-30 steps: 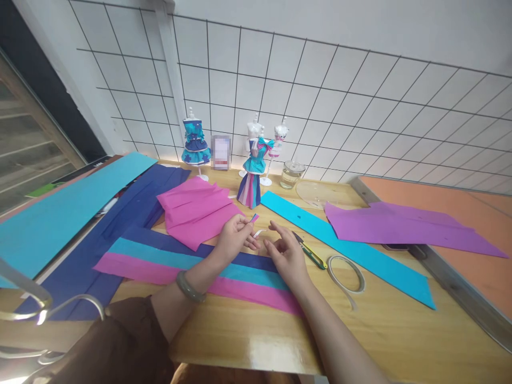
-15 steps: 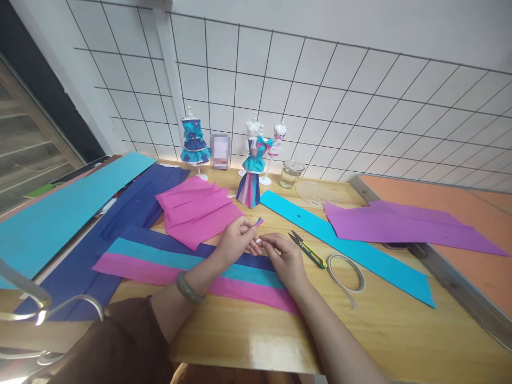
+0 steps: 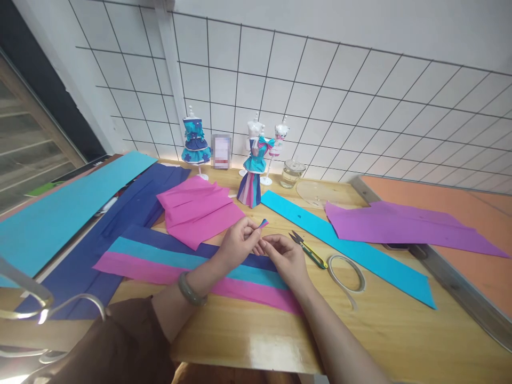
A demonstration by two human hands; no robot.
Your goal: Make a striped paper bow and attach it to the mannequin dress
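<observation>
My left hand [image 3: 239,238] pinches a small striped strip of crepe paper [image 3: 264,223], whose pink and blue end pokes out above the fingertips. Closed against it from the right, my right hand [image 3: 286,258] has thumb and finger together at the strip's lower part; what lies between them is hidden. Under both hands lies a long band of crepe paper [image 3: 160,260] in navy, light blue and pink. Thread snips [image 3: 310,250] with a yellow and green handle rest right of my right hand, beside a roll of double-sided tape [image 3: 347,273] with a loose end.
Pink crepe paper [image 3: 200,210], navy crepe paper [image 3: 100,234] and a light blue sheet [image 3: 76,208] lie left. A blue strip [image 3: 360,256] and purple paper [image 3: 404,226] lie right. Small dressed mannequins [image 3: 196,141], a blurred phone-like panel [image 3: 221,151] and a glass jar [image 3: 292,173] stand behind.
My fingertips have drawn closer together around the striped strip. A small white bit that showed between them is now hidden. The strip's tip has shifted slightly right.
</observation>
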